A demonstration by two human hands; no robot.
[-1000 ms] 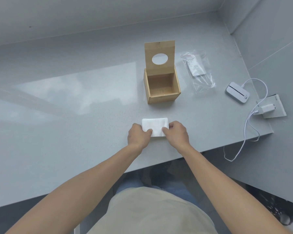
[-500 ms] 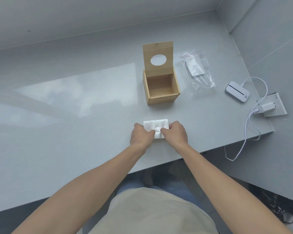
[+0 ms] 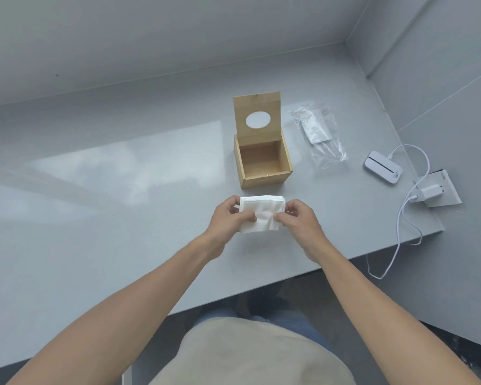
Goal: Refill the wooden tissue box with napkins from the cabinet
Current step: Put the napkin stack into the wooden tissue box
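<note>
Your left hand [image 3: 228, 216] and right hand [image 3: 297, 222] pinched the napkin stack [image 3: 258, 213] — wooden tissue box [image 3: 263, 168] stood open at twelve o'clock.

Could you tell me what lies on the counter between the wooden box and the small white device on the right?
In the head view, a clear plastic bag lies flat between the wooden box and the white device.

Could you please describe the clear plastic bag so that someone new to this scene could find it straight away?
On the grey counter, find the open wooden tissue box. The clear plastic bag lies flat just right of it. Unlike the white device further right, it is transparent and crinkled.
</note>
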